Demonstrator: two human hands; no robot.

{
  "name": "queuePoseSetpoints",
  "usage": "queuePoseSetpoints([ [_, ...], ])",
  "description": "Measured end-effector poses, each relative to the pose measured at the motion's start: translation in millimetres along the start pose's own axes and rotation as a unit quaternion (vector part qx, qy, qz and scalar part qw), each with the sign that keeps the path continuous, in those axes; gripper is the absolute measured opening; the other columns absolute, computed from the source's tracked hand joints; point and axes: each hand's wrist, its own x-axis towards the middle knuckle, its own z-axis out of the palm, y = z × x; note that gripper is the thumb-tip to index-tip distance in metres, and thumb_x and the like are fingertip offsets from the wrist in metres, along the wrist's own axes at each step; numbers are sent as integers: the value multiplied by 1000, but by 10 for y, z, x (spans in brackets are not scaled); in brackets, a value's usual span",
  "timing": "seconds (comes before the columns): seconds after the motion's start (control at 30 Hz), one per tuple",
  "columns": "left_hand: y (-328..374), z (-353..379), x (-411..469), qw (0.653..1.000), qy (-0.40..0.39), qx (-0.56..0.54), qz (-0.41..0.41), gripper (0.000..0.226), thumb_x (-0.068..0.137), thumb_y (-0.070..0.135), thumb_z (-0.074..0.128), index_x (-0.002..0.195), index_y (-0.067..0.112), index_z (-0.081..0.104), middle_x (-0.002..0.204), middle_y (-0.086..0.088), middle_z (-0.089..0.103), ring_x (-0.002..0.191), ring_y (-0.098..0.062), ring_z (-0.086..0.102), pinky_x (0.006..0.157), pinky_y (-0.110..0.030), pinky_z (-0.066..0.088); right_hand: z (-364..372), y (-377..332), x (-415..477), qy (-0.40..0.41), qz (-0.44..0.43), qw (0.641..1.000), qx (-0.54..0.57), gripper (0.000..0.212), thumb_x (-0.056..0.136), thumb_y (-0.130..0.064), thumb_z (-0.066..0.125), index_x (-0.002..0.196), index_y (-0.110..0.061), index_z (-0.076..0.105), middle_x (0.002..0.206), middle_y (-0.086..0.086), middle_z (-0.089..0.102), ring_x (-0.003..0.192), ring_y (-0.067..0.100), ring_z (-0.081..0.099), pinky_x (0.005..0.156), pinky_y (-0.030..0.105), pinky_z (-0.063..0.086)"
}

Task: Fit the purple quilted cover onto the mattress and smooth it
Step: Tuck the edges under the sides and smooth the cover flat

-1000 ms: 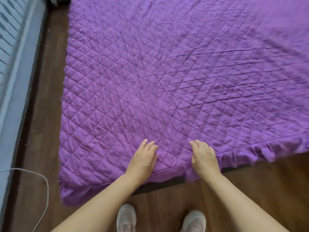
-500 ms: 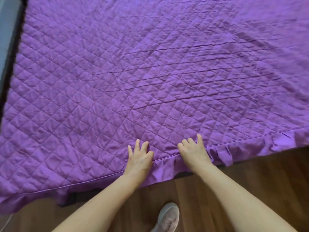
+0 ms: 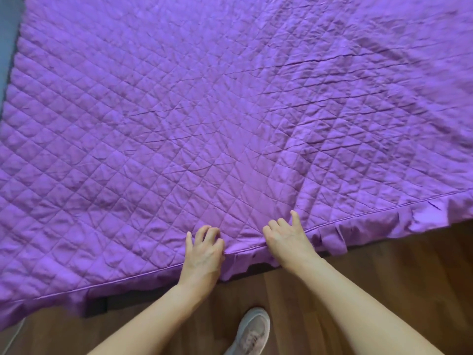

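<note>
A person leans over a purple quilted cover (image 3: 230, 111) spread flat across the bed, its frilled edge (image 3: 332, 239) hanging over the near side above a wood floor (image 3: 396, 283). Both bare forearms reach forward, close together. The left hand (image 3: 204, 254) claws into the fabric just beside the piped seam, fingers curled and bunching it. The right hand (image 3: 286, 242) lies bent over the seam, one finger straight, thumb hidden; whether it grips cannot be told. A pale shoe (image 3: 252, 331) shows below.
</note>
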Motion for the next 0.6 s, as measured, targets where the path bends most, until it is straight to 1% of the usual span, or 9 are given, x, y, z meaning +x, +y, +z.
queuePoseSetpoints([
  [0.07, 38, 0, -82, 999, 0, -7, 33, 38, 43, 25, 87, 64, 22, 56, 93, 2, 58, 100, -19, 44, 81, -60, 49, 17, -3, -43, -4, -4, 1000, 1, 37, 26, -6, 79, 52, -16, 54, 48, 1, 46, 45, 24, 49, 77, 62, 51],
  [0.13, 84, 0, -147, 998, -25, 0, 51, 38, 41, 27, 87, 64, 22, 57, 92, 3, 57, 99, -18, 44, 81, -59, 49, 73, 17, -82, 1, -3, 1000, -4, 36, 28, -9, 80, 52, -17, 54, 47, 2, 46, 44, 24, 49, 79, 63, 50],
  [0.23, 120, 3, -137, 998, -54, 12, 30, 41, 39, 29, 88, 64, 23, 57, 90, 3, 55, 98, -18, 44, 80, -60, 49, 131, 11, -93, -3, 9, 1000, -2, 39, 26, -11, 81, 56, -17, 56, 52, 1, 48, 50, 24, 52, 78, 63, 49],
  [0.3, 110, -2, -66, 999, -35, 15, 22, 40, 45, 38, 86, 67, 23, 56, 90, 2, 54, 97, -19, 44, 82, -61, 48, 101, 13, -40, 16, 14, 1000, 14, 39, 30, -9, 80, 59, -17, 56, 56, 1, 49, 52, 25, 53, 74, 61, 51],
  [0.37, 126, -9, 18, 1000, -11, 4, 26, 39, 55, 41, 81, 75, 22, 54, 93, 1, 55, 98, -21, 44, 83, -59, 48, 81, 69, 20, 49, 49, 997, 34, 37, 38, -9, 78, 67, -17, 55, 64, 3, 51, 57, 26, 55, 72, 54, 52],
  [0.43, 165, -4, 100, 999, 9, -16, 32, 41, 57, 36, 81, 85, 23, 54, 98, 1, 56, 99, -21, 43, 82, -56, 50, 48, 213, 51, 77, 122, 989, 32, 33, 48, -1, 66, 76, -15, 55, 74, 6, 52, 65, 28, 56, 77, 52, 49],
  [0.5, 257, -4, 176, 998, 2, -24, 51, 50, 54, 33, 83, 94, 28, 53, 103, 4, 57, 103, -20, 42, 82, -56, 50, 34, 458, -3, 50, 194, 980, -11, 32, 59, 3, 51, 86, -12, 56, 83, 9, 54, 75, 30, 58, 87, 62, 42],
  [0.57, 405, 37, 260, 997, -24, -13, 76, 60, 51, 34, 85, 99, 29, 50, 109, 4, 60, 107, -21, 42, 82, -55, 50, 76, 737, -123, -40, 221, 974, -35, 34, 72, 2, 44, 102, -13, 53, 98, 8, 55, 92, 30, 57, 99, 70, 25],
  [0.6, 485, 34, 299, 996, -47, -6, 82, 62, 52, 34, 86, 102, 29, 50, 113, 3, 61, 111, -23, 43, 83, -55, 49, 116, 833, -175, -93, 220, 970, -38, 34, 76, 1, 47, 106, -13, 50, 103, 7, 54, 97, 30, 56, 101, 72, 17],
])
